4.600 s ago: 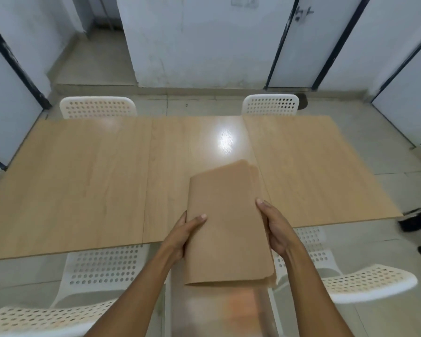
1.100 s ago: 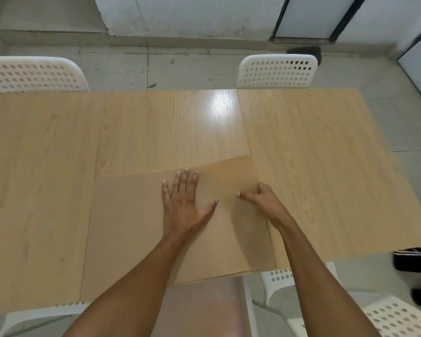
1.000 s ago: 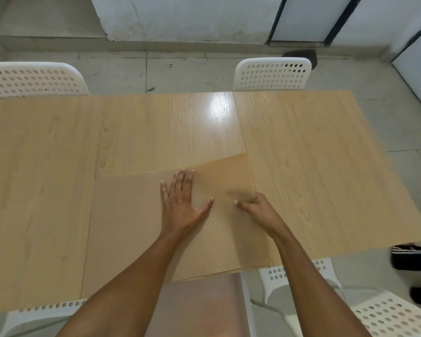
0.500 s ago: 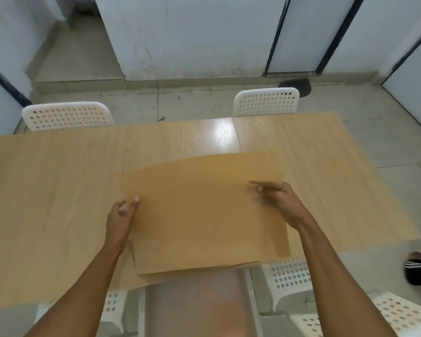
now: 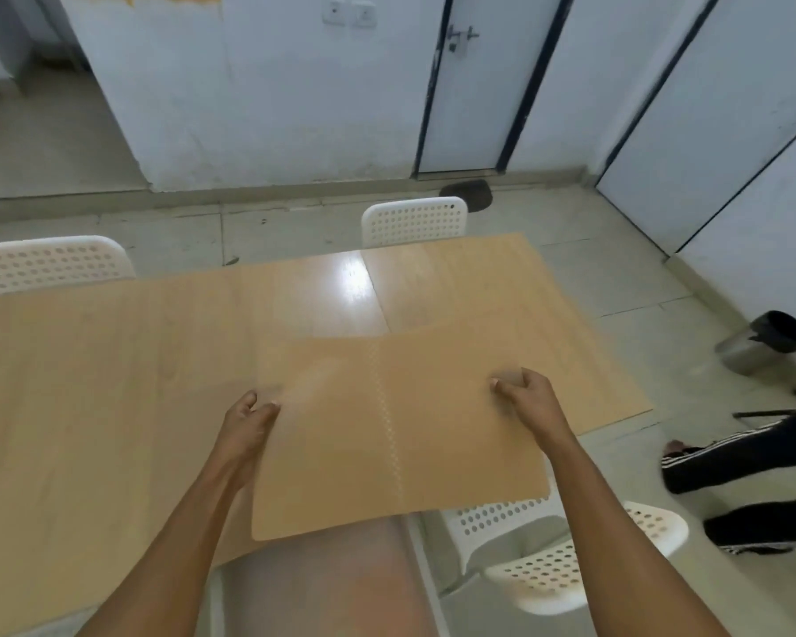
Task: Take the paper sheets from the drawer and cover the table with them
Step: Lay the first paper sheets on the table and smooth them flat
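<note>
I hold a brown paper sheet (image 5: 400, 429) lifted over the near edge of the table (image 5: 336, 296). My left hand (image 5: 249, 422) pinches its left edge and my right hand (image 5: 527, 397) pinches its right edge. The sheet is unfolded, with a faint crease down its middle. Wood-coloured paper sheets lie flat on the left part (image 5: 88, 383) and right part (image 5: 502, 287) of the table. A glossy bare strip of tabletop shows between them. The drawer is not in view.
White perforated chairs stand at the far side (image 5: 414, 220), far left (image 5: 47, 264) and near right (image 5: 570, 558). A metal bin (image 5: 763, 342) stands on the floor at right. Another person's legs (image 5: 745, 457) are at the right edge.
The sheet was unfolded flat on the table, then both hands took its side edges and lifted it. My view has tilted up and swung to the right.
</note>
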